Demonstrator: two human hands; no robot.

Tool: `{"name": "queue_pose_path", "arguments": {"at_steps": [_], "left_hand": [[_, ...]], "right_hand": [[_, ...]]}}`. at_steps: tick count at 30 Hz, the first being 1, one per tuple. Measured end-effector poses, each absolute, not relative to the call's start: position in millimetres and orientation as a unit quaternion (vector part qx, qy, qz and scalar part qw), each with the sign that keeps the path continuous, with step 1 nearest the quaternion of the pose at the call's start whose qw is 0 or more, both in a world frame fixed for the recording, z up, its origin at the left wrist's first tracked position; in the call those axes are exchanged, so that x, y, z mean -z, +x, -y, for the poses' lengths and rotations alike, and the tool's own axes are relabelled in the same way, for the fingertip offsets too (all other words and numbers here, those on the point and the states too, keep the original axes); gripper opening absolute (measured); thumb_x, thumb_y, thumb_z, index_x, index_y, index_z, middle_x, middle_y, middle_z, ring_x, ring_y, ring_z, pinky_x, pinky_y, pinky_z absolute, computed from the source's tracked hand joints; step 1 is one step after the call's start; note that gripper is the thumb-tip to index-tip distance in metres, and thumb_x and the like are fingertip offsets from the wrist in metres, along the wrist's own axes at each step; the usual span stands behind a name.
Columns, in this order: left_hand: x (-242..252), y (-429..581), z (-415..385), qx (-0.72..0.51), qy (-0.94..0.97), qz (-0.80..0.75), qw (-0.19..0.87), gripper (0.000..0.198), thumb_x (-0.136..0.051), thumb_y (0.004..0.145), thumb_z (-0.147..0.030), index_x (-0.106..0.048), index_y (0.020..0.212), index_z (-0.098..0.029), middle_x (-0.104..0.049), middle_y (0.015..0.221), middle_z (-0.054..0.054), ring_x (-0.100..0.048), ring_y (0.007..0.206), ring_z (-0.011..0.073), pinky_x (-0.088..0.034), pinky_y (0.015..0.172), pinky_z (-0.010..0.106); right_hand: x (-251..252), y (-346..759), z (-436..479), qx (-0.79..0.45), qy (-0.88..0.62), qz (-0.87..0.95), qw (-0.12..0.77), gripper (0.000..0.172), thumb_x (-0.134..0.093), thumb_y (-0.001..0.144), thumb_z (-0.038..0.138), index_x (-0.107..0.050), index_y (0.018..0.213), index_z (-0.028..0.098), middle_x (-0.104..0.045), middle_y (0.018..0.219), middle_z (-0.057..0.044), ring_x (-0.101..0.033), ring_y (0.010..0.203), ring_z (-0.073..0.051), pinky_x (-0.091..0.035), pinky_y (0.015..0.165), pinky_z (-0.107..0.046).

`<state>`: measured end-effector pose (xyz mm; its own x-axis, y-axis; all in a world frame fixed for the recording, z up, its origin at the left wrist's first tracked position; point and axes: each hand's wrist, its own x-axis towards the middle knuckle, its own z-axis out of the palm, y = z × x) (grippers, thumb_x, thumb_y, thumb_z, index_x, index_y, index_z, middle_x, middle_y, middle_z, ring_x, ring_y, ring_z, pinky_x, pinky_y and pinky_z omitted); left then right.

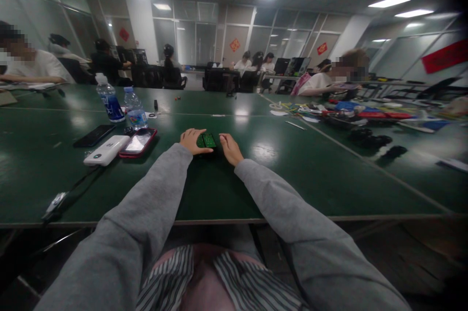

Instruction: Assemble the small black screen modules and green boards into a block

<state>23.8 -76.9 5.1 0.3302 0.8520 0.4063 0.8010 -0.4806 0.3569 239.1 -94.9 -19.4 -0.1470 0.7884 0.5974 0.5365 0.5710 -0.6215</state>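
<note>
A green circuit board (208,141), dark at its edges, is at the middle of the table before me. My left hand (192,141) grips it from the left, with the thumb along the near side and the fingers over the far side. Just right of the board, a small gap away, is my right hand (230,149). Its fingers are curled in and the thumb lies along them. Whatever they may pinch is too small or hidden to make out.
On the left of the green table (292,174) lie a black phone (95,135), a white power bank (107,150) with a cable and a red-cased phone (139,143). Two water bottles (134,110) stand behind them. Cables and tools (351,111) are heaped at right. Several people sit farther off.
</note>
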Motion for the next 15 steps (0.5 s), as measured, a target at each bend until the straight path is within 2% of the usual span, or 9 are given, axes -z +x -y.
{"name": "queue_pose_path", "arguments": {"at_steps": [2,4,11,15], "left_hand": [[-5.6,28.5,82.0,-0.238,0.832,-0.501,0.008,0.105,-0.064,0.051,-0.076,-0.039,0.138,-0.024,-0.043,0.140,0.011,-0.026,0.133,0.0385,-0.016,0.108,0.053],[-3.6,31.2,82.2,-0.215,0.833,-0.509,0.001,0.107,-0.061,0.053,-0.078,-0.034,0.141,-0.023,-0.041,0.142,0.012,-0.026,0.134,0.0383,-0.015,0.109,0.052],[-3.5,28.0,73.4,-0.198,0.836,-0.510,0.042,0.110,-0.059,0.054,-0.079,-0.028,0.144,-0.022,-0.040,0.141,0.014,-0.035,0.128,0.0363,-0.029,0.104,0.049],[-2.2,24.6,65.5,-0.190,0.844,-0.498,0.061,0.114,-0.061,0.052,-0.078,-0.026,0.145,-0.021,-0.039,0.142,0.014,-0.034,0.128,0.0371,-0.030,0.104,0.050]], "right_hand": [[19.7,239.0,94.5,-0.129,-0.445,0.744,0.482,0.045,-0.030,0.095,0.053,-0.052,0.115,0.019,-0.058,0.110,-0.010,-0.055,0.102,-0.021,-0.041,0.093,-0.036],[20.1,238.7,94.3,-0.128,-0.444,0.744,0.483,0.045,-0.031,0.095,0.053,-0.053,0.114,0.019,-0.057,0.109,-0.009,-0.055,0.101,-0.021,-0.041,0.093,-0.036],[21.6,238.8,92.4,-0.125,-0.441,0.747,0.482,0.044,-0.031,0.095,0.053,-0.054,0.113,0.019,-0.058,0.107,-0.009,-0.055,0.100,-0.020,-0.042,0.092,-0.035],[23.4,238.9,90.7,-0.124,-0.442,0.748,0.479,0.044,-0.031,0.095,0.053,-0.054,0.112,0.019,-0.058,0.107,-0.009,-0.055,0.100,-0.020,-0.042,0.093,-0.035]]}}
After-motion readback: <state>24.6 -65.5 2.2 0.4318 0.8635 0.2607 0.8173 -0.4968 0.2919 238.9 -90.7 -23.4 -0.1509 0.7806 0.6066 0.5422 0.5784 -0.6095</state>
